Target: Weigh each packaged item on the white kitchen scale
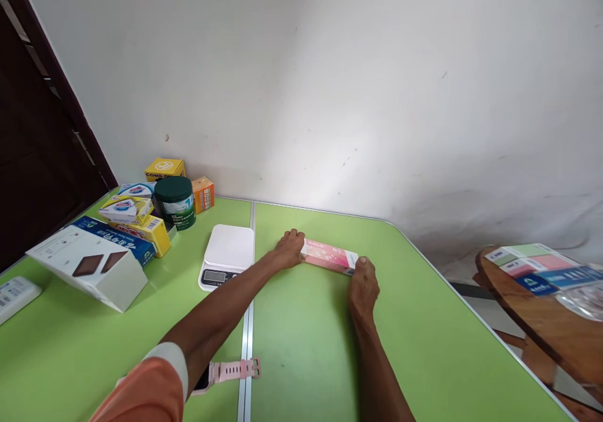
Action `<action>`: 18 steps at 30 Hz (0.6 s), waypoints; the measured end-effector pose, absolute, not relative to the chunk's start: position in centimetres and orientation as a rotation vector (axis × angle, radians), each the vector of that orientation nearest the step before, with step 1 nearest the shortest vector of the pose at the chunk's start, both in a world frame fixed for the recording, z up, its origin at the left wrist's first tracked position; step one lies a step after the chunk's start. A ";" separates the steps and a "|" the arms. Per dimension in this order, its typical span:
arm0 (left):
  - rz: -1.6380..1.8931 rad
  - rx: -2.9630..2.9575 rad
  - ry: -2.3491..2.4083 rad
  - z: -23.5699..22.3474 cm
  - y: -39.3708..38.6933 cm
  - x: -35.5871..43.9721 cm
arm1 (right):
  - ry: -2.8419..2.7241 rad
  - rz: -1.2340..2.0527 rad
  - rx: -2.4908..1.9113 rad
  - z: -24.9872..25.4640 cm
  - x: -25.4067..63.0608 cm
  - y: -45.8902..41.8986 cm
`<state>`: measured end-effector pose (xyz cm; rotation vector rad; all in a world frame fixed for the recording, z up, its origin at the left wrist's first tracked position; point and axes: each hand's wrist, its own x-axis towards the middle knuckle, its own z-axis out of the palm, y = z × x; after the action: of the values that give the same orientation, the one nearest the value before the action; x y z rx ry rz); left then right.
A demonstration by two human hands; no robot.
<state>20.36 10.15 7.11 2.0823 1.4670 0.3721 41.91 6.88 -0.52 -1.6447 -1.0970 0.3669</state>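
Observation:
A long, slim pink box (330, 255) with white flower marks lies on the green table, right of the metal seam. My left hand (289, 250) is closed on its left end. At the opposite end, my right hand (364, 287) grips the box with the thumb on top. Left of my left hand sits a white kitchen scale (230, 249) with nothing on its plate; my left forearm partly covers its front panel. A smartwatch with a pink strap (234, 370) lies near the front, partly hidden by my left arm.
At the back left stand a dark green tub (174, 199), an orange box (203, 194), a yellow box (164, 168) and several stacked cartons, with a large white box (89, 265) in front. A wooden stool (527, 309) holding flat packs is beyond the table's right edge (471, 309).

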 end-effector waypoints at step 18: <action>0.995 1.820 1.722 6.2 0.9 -2.8 | -1.489 0.784 -1.185 3.6 23.6 2.9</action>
<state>-2.79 0.88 6.16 1.8202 1.7217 0.9946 23.65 2.87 3.64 -1.1849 -1.4886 0.7841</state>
